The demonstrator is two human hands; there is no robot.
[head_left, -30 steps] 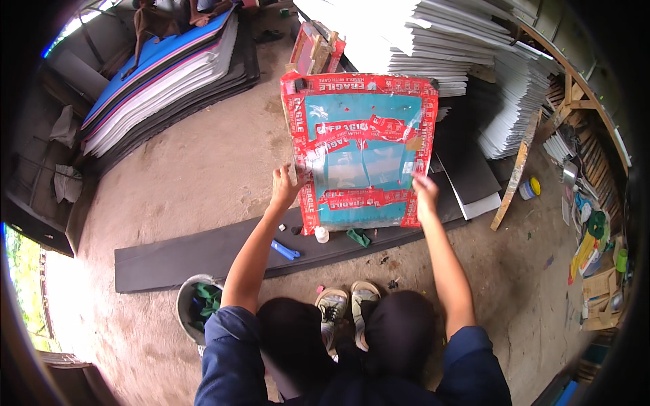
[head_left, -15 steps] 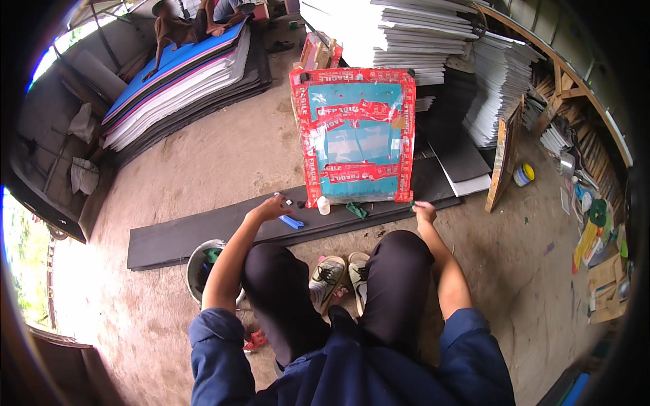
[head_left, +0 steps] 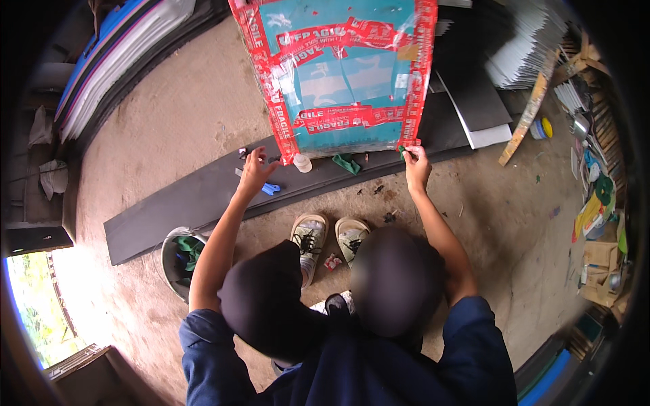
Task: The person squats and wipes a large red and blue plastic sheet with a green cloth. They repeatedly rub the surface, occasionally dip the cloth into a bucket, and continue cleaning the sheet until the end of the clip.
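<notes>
A large teal panel (head_left: pixel 379 137), wrapped in clear plastic and edged with red tape, stands in front of me. Near its lower left corner my left hand (head_left: pixel 254 174) hovers with fingers apart, holding nothing. By those fingers lie a small dark piece (head_left: pixel 273 160), a small dark-and-pale block (head_left: pixel 242 153) and a blue plastic tool (head_left: pixel 270 189). At the panel's lower right corner my right hand (head_left: pixel 418 168) pinches a scrap of green cloth (head_left: pixel 401 151) against the red tape. Between the hands are a small white bottle (head_left: pixel 302 164) and a crumpled green cloth (head_left: pixel 347 164).
Long black boards (head_left: pixel 169 220) lie under the panel. A bucket (head_left: pixel 166 271) holding green cloth stands by my left forearm. Stacked sheets (head_left: pixel 128 57) rise at far left, white sheets (head_left: pixel 528 54) at far right. A wooden plank (head_left: pixel 530 108) leans near a yellow tub (head_left: pixel 542 128).
The view has tilted downward, and the panel looks larger and higher. My left hand has shifted right past the small block, toward the dark piece. My right hand stays at the panel's corner.
</notes>
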